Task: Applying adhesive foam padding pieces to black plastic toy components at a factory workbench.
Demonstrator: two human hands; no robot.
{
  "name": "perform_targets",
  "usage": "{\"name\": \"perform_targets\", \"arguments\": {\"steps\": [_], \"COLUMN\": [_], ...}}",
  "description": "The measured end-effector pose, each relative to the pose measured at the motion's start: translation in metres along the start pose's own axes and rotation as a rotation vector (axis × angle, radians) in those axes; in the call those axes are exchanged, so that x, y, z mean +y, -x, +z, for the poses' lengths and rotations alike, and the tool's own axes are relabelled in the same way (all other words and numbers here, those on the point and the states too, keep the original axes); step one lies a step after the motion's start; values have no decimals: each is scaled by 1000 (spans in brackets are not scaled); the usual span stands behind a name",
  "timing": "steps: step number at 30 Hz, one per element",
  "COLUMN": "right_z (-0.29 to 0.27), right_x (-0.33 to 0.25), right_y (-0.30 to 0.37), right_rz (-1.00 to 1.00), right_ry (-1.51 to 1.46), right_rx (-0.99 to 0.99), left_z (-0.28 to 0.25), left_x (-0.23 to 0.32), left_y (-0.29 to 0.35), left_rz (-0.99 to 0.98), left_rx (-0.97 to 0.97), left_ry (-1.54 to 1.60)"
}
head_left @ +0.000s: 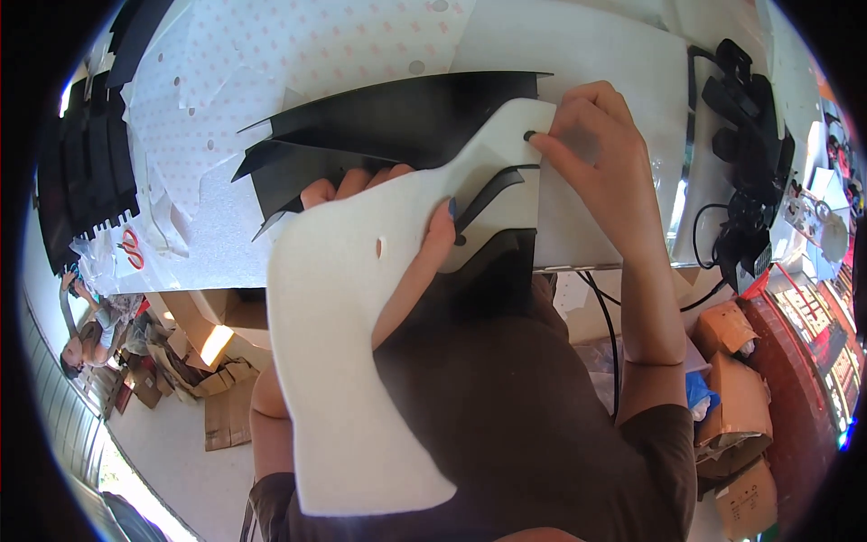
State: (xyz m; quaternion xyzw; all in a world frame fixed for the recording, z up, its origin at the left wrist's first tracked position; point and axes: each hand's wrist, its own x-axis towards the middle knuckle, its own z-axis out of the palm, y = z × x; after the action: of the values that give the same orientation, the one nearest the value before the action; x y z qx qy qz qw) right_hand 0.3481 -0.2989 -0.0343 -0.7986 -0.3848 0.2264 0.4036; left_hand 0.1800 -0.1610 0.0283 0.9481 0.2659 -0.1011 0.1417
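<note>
My left hand point(432, 248) clamps the white panel point(334, 361) — long axis slanting toward my right hand point(596, 135). The black dot point(529, 135) sits left, at that thumb point(553, 152) (pinch: I cannot tell).

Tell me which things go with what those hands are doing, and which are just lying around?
Being used:
- White curved piece, in the left hand
- Small black spot on it, at the right hand's thumb
- Black panels behind, probably

Seemingly just lying around:
- Red-handled scissors
- Cardboard boxes
</note>
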Motion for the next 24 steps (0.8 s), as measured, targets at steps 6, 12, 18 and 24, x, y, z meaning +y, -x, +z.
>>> {"name": "perform_targets", "arguments": {"steps": [6,12,18,24], "right_z": [3,4,4,3], "right_x": [-1,1,2,3], "right_y": [-2,-3,-3,-4], "right_rz": [3,-6,-40,-58], "right_ry": [27,31,50,99], "right_rx": [-12,1,10,-21], "left_z": [-2,-6,0,-7], "left_x": [2,10,5,9], "left_y": [4,-6,-7,-8], "left_rz": [-139,-219,15,-46], "left_rx": [-76,-161,44,-18], "left_ry": [47,116,232,137]}}
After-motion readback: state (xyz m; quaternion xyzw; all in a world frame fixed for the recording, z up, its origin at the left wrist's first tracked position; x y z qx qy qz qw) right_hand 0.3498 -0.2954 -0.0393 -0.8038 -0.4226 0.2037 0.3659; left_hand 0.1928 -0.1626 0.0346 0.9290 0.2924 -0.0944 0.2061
